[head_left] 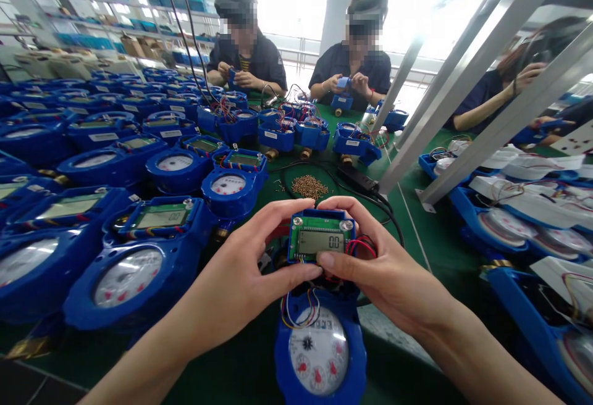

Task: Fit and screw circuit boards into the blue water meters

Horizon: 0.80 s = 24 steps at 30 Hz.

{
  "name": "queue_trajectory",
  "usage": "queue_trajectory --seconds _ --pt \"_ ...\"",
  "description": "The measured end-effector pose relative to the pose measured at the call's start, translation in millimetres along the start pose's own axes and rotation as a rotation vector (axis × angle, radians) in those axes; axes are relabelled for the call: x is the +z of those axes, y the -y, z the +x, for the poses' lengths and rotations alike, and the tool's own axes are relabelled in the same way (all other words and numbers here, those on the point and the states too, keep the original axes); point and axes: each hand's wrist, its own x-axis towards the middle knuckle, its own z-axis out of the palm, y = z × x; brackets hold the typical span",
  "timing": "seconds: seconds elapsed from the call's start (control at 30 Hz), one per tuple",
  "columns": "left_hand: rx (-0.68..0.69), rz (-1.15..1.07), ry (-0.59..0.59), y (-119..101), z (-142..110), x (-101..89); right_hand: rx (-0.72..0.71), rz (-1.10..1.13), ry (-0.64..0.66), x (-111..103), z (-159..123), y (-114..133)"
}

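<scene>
Both hands grip a small blue-framed LCD display module point(317, 223) with a green circuit board; its screen reads 0.0. My left hand point(248, 263) wraps its left side, thumb along the lower edge. Around the right side closes my right hand point(370, 257), its thumb on the lower front. Red and dark wires come out at the module's right, and thin coloured wires hang below it. Just beneath sits a blue water meter point(319, 355) with a round white dial and red pointers. My hands partly hide the meter's upper housing.
Several finished-looking blue meters point(134, 269) crowd the left. A pile of small brass screws point(309, 186) lies beyond my hands, beside a black cable and adapter point(356, 179). Metal posts point(398, 115) rise at right, near more opened meters point(504, 220). Co-workers point(352, 65) sit opposite.
</scene>
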Motion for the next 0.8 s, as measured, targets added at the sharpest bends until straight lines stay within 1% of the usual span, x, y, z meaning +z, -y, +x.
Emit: queue_trajectory --seconds 0.13,0.3,0.37,0.57,0.63,0.8 --pt "-0.012 -0.082 -0.004 -0.8 3.1 1.6 0.012 0.010 0.014 -0.8 -0.1 1.5" --pt "-0.061 -0.261 0.027 1.6 2.7 1.0 0.050 0.001 0.054 -2.7 1.4 3.1" --pt "-0.064 -0.279 0.030 2.4 2.4 0.4 0.042 -0.003 0.069 -3.1 2.0 2.5" --pt "-0.005 -0.171 0.022 1.4 4.2 0.0 -0.001 -0.005 0.087 -3.1 3.2 0.0" --pt "0.028 -0.108 0.032 0.4 4.4 -0.9 0.008 -0.005 0.086 -3.8 3.5 0.3" --pt "0.091 0.055 0.070 -2.2 3.3 -4.0 0.043 -0.012 0.133 -5.6 3.8 -0.2"
